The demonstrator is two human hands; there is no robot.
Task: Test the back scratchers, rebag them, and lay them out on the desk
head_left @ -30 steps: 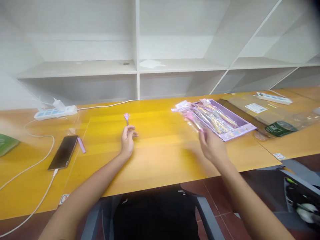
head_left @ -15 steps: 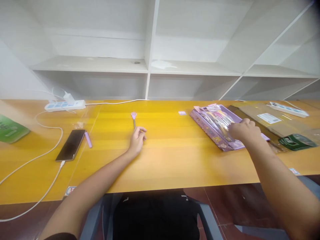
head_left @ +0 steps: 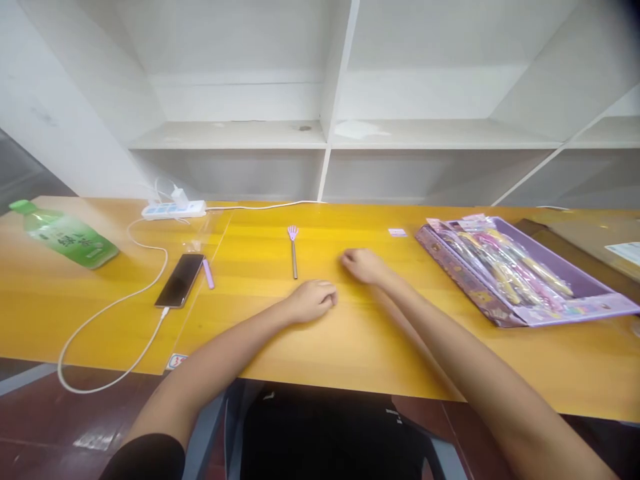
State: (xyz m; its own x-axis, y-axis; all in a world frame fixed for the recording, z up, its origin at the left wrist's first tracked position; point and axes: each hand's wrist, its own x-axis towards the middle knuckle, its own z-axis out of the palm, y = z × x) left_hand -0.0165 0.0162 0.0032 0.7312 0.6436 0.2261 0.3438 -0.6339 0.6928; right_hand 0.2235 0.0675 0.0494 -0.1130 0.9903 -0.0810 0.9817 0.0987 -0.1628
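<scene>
My left hand rests on the yellow table with its fingers curled in; nothing shows in it. Just beyond it lies a small back scratcher with a pink hand-shaped head and a dark metal handle, untouched. My right hand is over the middle of the table, its fingers folded in, slightly blurred, with no object showing from it. To its right stands a purple display box holding several plastic-wrapped items, apart from both hands. A small pink-and-white card lies between my right hand and the box.
On the left are a phone on a white charging cable, a short purple stick, a green bottle and a power strip. White shelves line the back. A cardboard box stands far right.
My right hand has left the purple box and come left to the middle. My left hand has shifted right and nearer me, off the scratcher's handle end. The view has turned left.
</scene>
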